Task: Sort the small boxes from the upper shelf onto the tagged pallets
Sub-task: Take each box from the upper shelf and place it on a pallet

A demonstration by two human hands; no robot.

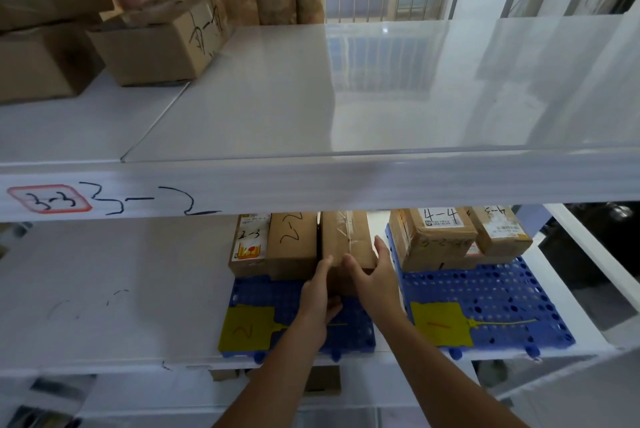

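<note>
Two bare hands reach onto the lower white shelf [104, 289] and hold a brown taped cardboard box [346, 240] between them. Left hand [317, 292] lies along the box's left near edge, fingers straight and together. Right hand [374, 275] presses the right side, fingers straight and slightly apart. This box sits on the left blue perforated plastic pallet [263, 292], which carries a yellow tag marked "2" [246, 329], touching the right side of a brown box marked "2-2" [292, 244]. On the upper white shelf [311, 98], at far left, stands a small brown box with handwritten marking [162, 43].
</note>
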